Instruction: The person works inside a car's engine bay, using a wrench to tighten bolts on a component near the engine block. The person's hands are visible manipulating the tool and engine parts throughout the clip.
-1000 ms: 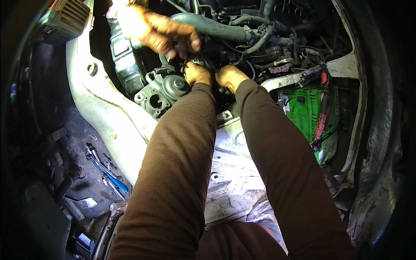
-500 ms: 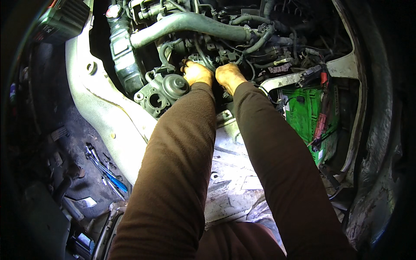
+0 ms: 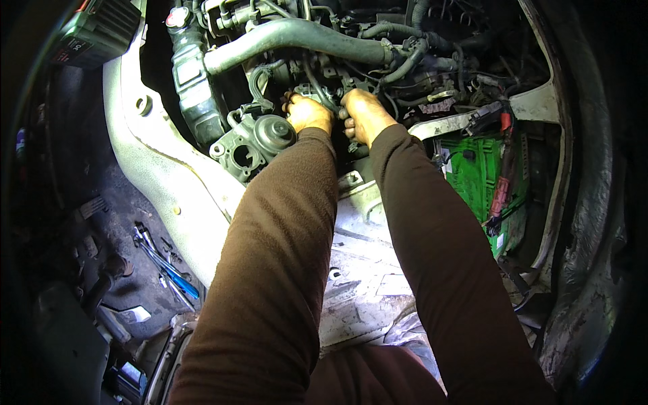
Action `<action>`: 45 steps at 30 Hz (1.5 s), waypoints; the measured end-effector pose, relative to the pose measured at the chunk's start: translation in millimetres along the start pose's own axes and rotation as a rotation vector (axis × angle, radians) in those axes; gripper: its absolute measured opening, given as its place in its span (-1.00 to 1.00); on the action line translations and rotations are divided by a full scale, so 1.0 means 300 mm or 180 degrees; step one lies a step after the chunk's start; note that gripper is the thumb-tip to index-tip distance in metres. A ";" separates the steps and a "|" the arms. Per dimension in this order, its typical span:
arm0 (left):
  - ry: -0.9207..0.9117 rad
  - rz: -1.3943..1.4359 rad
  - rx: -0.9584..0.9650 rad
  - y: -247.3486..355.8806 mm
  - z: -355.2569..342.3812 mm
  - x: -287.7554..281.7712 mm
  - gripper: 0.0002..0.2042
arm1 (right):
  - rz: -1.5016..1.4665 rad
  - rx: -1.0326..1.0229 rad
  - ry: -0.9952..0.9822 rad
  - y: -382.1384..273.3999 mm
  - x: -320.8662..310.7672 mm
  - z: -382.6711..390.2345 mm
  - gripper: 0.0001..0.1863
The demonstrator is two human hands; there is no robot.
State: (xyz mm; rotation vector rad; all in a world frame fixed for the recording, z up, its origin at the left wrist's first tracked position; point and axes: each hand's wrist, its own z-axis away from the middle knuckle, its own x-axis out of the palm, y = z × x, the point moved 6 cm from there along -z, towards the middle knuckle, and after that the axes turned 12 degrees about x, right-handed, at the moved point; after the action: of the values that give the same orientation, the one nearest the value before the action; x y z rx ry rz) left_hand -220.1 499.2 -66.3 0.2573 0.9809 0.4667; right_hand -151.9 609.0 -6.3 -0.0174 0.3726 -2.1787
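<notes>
Both my arms, in brown sleeves, reach into an engine bay. My left hand (image 3: 311, 113) is bent over a metal engine part (image 3: 309, 90) below the large grey pipe (image 3: 304, 35); its fingers curl and their tips are mostly hidden. Just right of it, beside a thin dark hose (image 3: 320, 94), my right hand (image 3: 364, 116) is closed with its fingers curled in. Whatever it grips, if anything, is out of sight. A round-capped metal housing with an open bore (image 3: 260, 143) sits left of my left wrist.
A green battery (image 3: 466, 169) with a red-sleeved cable (image 3: 501, 185) stands at the right. A pale body panel (image 3: 169, 175) curves along the left. Several tools, among them blue-handled pliers (image 3: 181, 283), lie on the floor. A dark case (image 3: 98, 34) rests at upper left.
My right hand has shifted slightly right and turned, so its curled fingers now show on the left side. The left hand stays almost where it was.
</notes>
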 end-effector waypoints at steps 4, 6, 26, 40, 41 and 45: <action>-0.0039 0.0065 -0.0040 -0.003 -0.002 0.009 0.07 | -0.0733 -0.0048 0.0067 0.013 -0.001 -0.008 -0.86; -0.0029 0.0144 -0.0052 0.021 -0.001 0.014 0.07 | 0.0031 -0.0167 0.0475 0.010 -0.059 -0.139 -0.80; -0.0113 -0.0182 -0.0078 0.027 0.039 -0.042 0.06 | 0.5190 -0.0685 0.1389 -0.005 0.062 0.030 -0.66; -0.0268 0.0028 -0.0151 0.015 0.012 -0.012 0.11 | 0.3163 0.0129 0.0896 0.011 -0.009 -0.017 -0.69; -0.0218 0.0030 -0.0137 0.013 0.008 -0.008 0.11 | 0.3149 0.0046 0.0668 0.009 0.000 -0.033 -0.86; -0.0034 0.0032 -0.0146 -0.008 -0.013 0.006 0.10 | 0.1184 0.0048 0.0321 0.024 -0.008 -0.009 -0.84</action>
State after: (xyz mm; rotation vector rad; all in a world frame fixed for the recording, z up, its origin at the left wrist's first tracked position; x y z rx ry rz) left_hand -221.8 497.9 -70.7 0.2234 0.9579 0.4959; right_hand -145.3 607.7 -10.5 0.1591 0.3832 -1.8179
